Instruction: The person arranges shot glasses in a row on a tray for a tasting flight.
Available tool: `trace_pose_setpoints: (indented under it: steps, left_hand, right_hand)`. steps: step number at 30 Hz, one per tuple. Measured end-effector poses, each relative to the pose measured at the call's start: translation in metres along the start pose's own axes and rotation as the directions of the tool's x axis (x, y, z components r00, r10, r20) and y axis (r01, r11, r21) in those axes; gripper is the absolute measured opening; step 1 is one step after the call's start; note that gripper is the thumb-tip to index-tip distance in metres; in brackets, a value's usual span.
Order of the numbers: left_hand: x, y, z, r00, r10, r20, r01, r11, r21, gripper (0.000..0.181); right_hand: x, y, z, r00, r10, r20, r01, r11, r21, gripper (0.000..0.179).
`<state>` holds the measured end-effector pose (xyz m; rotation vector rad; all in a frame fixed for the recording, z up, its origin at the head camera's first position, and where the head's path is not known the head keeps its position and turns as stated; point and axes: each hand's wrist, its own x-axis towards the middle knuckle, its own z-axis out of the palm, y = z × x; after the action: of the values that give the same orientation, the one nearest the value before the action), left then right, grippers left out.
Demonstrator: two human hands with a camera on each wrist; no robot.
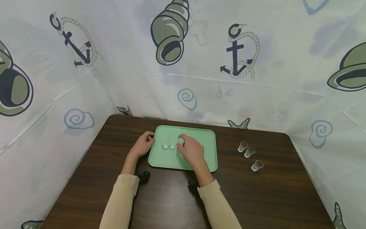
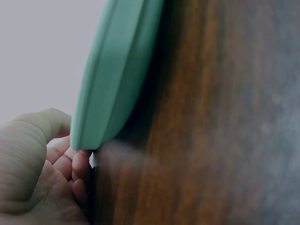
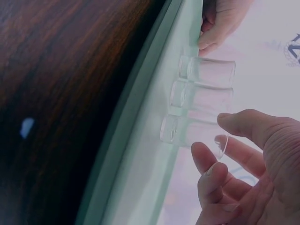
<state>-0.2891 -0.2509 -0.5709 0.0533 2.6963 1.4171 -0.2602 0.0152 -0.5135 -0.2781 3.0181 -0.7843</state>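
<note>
A light green tray point(image 1: 177, 160) lies on the table. On its left half several clear shot glasses are absent from view except a row of three: a left one point(image 1: 165, 145), a middle one point(image 1: 172, 145) and a right one point(image 3: 187, 131). With thumb and fingertips at its rim, my right hand point(image 1: 192, 151) holds the right glass, whose base is on the tray in the right wrist view. At the tray's left edge, my left hand point(image 1: 143, 144) grips the rim, thumb against the side and fingers curled by the underside in the left wrist view.
To the right of the tray, three more clear shot glasses stand on the dark wood table point(image 1: 274, 190): a far one point(image 1: 242, 146), a middle one point(image 1: 249, 152) and a near one point(image 1: 257, 165). A printed curtain point(image 1: 211, 105) hangs behind the table and along its sides.
</note>
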Motion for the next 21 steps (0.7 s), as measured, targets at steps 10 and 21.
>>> trace_pose_setpoints:
  steps: [10,21]
  left_hand:
    - [-0.003,0.004,0.001,1.000,-0.015,0.003,0.015,1.000,-0.006,0.042]
    - [-0.003,0.006,-0.001,1.000,-0.004,0.018,0.004,1.000,-0.004,0.043]
  right_hand:
    - [-0.004,0.004,-0.006,0.998,-0.009,0.057,0.005,0.997,0.071,0.049]
    - [-0.017,0.019,-0.020,0.997,0.043,0.067,-0.049,0.994,0.098,0.055]
